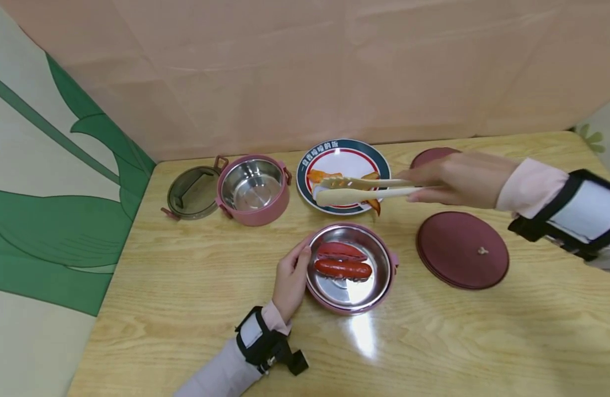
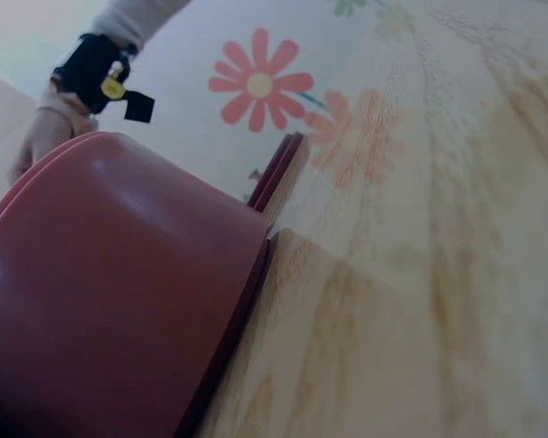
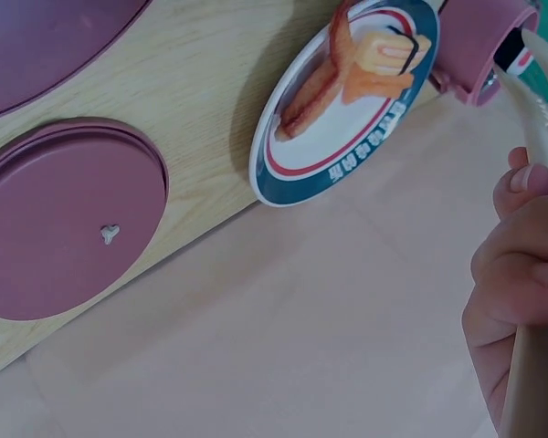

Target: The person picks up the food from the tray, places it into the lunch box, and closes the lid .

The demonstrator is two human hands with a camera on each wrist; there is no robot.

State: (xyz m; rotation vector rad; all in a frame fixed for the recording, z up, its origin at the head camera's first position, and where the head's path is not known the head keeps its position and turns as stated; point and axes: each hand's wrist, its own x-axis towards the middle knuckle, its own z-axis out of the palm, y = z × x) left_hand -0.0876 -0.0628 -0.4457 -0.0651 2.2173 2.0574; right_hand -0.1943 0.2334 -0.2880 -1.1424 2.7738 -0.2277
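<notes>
My right hand (image 1: 449, 179) holds cream-coloured tongs (image 1: 369, 194) over a white plate with a dark teal rim (image 1: 310, 150). The tongs' arms stand apart, and nothing shows between their tips in the right wrist view. On the plate lie a bacon-like strip (image 3: 312, 96), a yellow piece with a dark band (image 3: 384, 57) and an orange piece (image 3: 374, 87). With thumb at the rim, my left hand (image 1: 290, 281) grips the left side of a pink steel-lined pot (image 1: 386, 286). Two red sausages (image 1: 342, 269) lie inside it, side by side. The left wrist view shows the pot's outer wall (image 2: 119, 292).
At the back left stands a smaller pink pot (image 1: 265, 212), with a dark see-through lid (image 1: 193, 196) beside it. Round maroon mats (image 1: 456, 248) lie on the right of the wooden table (image 1: 196, 286), a small pale bit on the nearer one. A pinkish backdrop (image 1: 285, 71) rises behind.
</notes>
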